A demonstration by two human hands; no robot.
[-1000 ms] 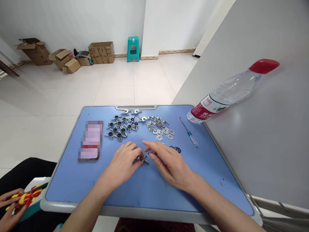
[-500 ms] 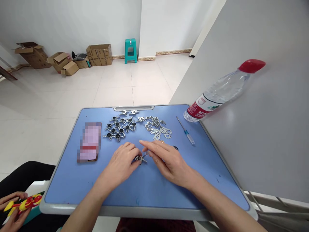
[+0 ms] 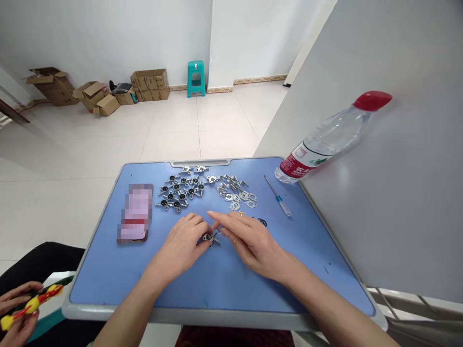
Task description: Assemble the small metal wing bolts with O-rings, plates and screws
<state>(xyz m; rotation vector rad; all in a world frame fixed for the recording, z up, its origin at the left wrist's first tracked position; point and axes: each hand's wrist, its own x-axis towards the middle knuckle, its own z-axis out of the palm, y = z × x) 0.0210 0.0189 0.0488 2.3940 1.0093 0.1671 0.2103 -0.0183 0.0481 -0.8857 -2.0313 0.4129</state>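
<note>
My left hand [image 3: 186,236] is closed on a small metal flanged part [image 3: 208,237], pinching it low over the blue tabletop with a short stem sticking out to the right. Beside it, my right hand [image 3: 246,236] has its fingers bent together around a thin-shafted tool [image 3: 218,232], whose far end meets the metal part. The palm and fingers hide most of that tool. Just beyond my right fingers lie black rings [image 3: 261,222] and a small brass-coloured piece [image 3: 241,213], both partly covered.
Finished-looking metal parts with black discs [image 3: 177,187] lie beyond my left hand. Flat oval plates [image 3: 244,196] and small levers [image 3: 231,183] lie farther right, near a screwdriver [image 3: 278,196]. A phone [image 3: 135,212] is left; a water bottle [image 3: 318,149] stands right. Another person's hands [image 3: 23,308] hold a toy.
My hands stay almost in place, the right fingers shifting slightly around the tool. The view tilts a little. At the left edge, the other person's toy has turned and moved.
</note>
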